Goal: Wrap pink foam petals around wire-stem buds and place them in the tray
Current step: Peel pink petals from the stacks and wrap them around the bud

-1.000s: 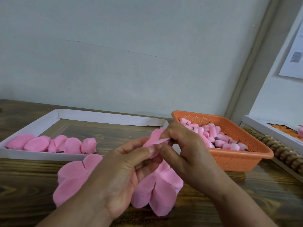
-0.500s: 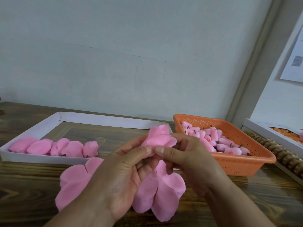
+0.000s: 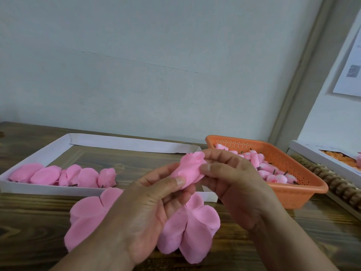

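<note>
In the head view both hands meet above the wooden table (image 3: 29, 231), working on one pink petal (image 3: 190, 169) folded into a roll just in front of the near rim of the white tray (image 3: 48, 189). The left hand (image 3: 148, 210) has its fingers curled, the thumb pressing the lower end of the roll against the fingers beneath it. The right hand (image 3: 234, 184) is curled too, its thumb on the roll's right edge and its fingers wrapped over the top end, so the petal is pinched from both sides. Whether a bud sits inside the roll cannot be told; it is hidden by foam and fingers. Below the hands a heap of loose petals (image 3: 195, 237) lies flat on the table, partly under the left wrist. In the tray a row of wrapped flowers (image 3: 64, 176) lies along the near wall, short dark stems poking out. To the right, touching the tray's corner, an orange basket (image 3: 293, 194) holds a pile of small pink buds (image 3: 273, 173) on wire stems.
</note>
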A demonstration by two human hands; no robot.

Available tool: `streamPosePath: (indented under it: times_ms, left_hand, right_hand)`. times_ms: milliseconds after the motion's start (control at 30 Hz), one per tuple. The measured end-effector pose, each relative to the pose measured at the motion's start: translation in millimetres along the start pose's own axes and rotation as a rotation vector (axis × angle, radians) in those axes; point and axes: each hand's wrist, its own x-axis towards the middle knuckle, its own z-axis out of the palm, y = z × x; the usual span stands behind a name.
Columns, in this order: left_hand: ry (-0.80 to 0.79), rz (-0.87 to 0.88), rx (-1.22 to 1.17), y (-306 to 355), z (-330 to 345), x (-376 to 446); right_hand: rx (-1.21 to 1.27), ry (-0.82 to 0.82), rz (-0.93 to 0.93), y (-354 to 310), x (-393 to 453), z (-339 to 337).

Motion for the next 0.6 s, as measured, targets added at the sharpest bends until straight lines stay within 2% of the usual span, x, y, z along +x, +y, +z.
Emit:
streamPosePath:
  times_ms: [133,200,367,600]
  left_hand:
    - [0.014,0.0,0.009,-1.0,-1.2,-0.6]
    - [0.013,0.023,0.02,-0.3,-0.8,-1.0]
    - [-0.021,0.082,0.065,1.9,3.6,-1.8]
    - [0.016,0.068,0.134,-4.2,0.2,-0.7]
  right_hand:
    - [0.005,0.074,-0.043,-1.4,0.8,-0.9]
    - [-0.098,0.089,-0.046,-2.1,1.4,-2.9]
    - [-0.323,-0.112,0.024,-2.4,-3.5,-1.0]
    - [-0.368,-0.122,-0.05,-7.4,-8.2,0.3]
